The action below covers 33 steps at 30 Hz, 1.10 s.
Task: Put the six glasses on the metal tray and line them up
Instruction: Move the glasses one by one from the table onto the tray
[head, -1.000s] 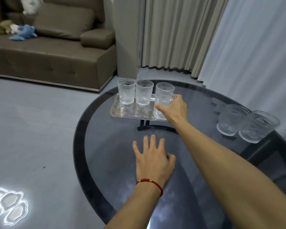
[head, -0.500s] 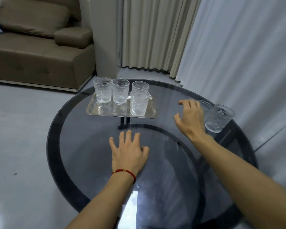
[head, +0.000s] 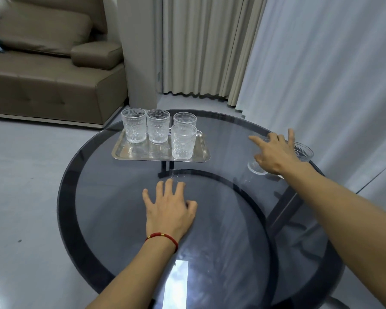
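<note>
Glasses come first: four stand upright on the tray (head: 120, 152), three in a back row — left glass (head: 133, 125), middle glass (head: 158, 126), right glass (head: 185, 118) — and a front glass (head: 184, 141) just ahead of the right one, partly hiding it. That looks like the start of a second row, so I'd judge the task about two thirds done, with space to the front glass's left for the rest.

Two more wait well apart from the tray, near the table's right edge. The near glass (head: 255, 169) is mostly hidden behind the right hand (head: 274, 153); only its base and a bit of rim show. The far glass (head: 304, 150) peeks out just beyond the knuckles.

That hand is spread, fingers splayed over the near glass as if to wrap it; whether it touches yet I cannot tell, and it has no closed hold on anything. The left hand (head: 168, 208), with a red bracelet (head: 163, 238) at the wrist, lies flat and open on the table (head: 94, 197), holding nothing, likely bracing the reach.

Both stray glasses sit together, so lifting the near one could knock its neighbour.
</note>
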Tool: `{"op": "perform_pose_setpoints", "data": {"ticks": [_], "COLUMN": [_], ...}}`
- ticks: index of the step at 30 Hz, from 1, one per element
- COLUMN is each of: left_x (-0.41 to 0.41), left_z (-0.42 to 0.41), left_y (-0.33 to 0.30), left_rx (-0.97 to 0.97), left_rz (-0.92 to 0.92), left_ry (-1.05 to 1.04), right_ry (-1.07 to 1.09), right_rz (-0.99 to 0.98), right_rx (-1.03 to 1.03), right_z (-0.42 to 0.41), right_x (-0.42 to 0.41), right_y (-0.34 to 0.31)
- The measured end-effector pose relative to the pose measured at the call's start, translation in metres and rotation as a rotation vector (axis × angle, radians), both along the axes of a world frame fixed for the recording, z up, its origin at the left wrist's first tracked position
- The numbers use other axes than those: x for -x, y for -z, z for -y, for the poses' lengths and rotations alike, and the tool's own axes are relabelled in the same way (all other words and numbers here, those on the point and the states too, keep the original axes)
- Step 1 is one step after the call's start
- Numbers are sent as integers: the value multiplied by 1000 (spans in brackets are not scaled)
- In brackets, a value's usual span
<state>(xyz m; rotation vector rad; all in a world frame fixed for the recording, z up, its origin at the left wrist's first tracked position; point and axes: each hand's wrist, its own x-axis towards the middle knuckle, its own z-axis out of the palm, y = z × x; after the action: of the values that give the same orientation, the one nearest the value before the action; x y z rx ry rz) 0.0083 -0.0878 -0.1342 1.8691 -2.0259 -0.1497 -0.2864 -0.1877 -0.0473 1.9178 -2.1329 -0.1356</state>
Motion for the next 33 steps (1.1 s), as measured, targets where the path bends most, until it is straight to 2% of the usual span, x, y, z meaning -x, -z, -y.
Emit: {"op": "perform_pose_setpoints", "data": {"ticks": [3, 6, 8, 11, 14, 18, 21, 26, 33], "left_x": [0, 0, 0, 0, 1, -2, -4, -4, -4], "left_z": [0, -1, -1, -3, -2, -2, -2, -1, -1], "left_y": [0, -1, -2, -3, -5, -5, -8, -9, -7], "left_rx": [-5, -8, -9, -10, -17, -22, -21, -33, -46], "left_rz": [1, 1, 0, -13, -31, -132, -183, -136, -92], "left_ry": [-1, -2, -4, -4, -1, -42, -98, -96, -82], "right_ry": [-73, -134, -159, -216, -355, -564, -620, -552, -413], "right_rz": [120, 458, 594, 616, 598, 717, 839, 690, 467], "right_rx": [29, 22, -48, -153, -167, -42, 81, 127, 75], "right_z": [-5, -14, -22, -33, -41, -36, -12, 40, 83], "right_x": [-4, -18, -30, -49, -78, -139, -187, -241, -255], "right_y": [-4, -6, -3, 0, -9, -26, -37, -40, -12]}}
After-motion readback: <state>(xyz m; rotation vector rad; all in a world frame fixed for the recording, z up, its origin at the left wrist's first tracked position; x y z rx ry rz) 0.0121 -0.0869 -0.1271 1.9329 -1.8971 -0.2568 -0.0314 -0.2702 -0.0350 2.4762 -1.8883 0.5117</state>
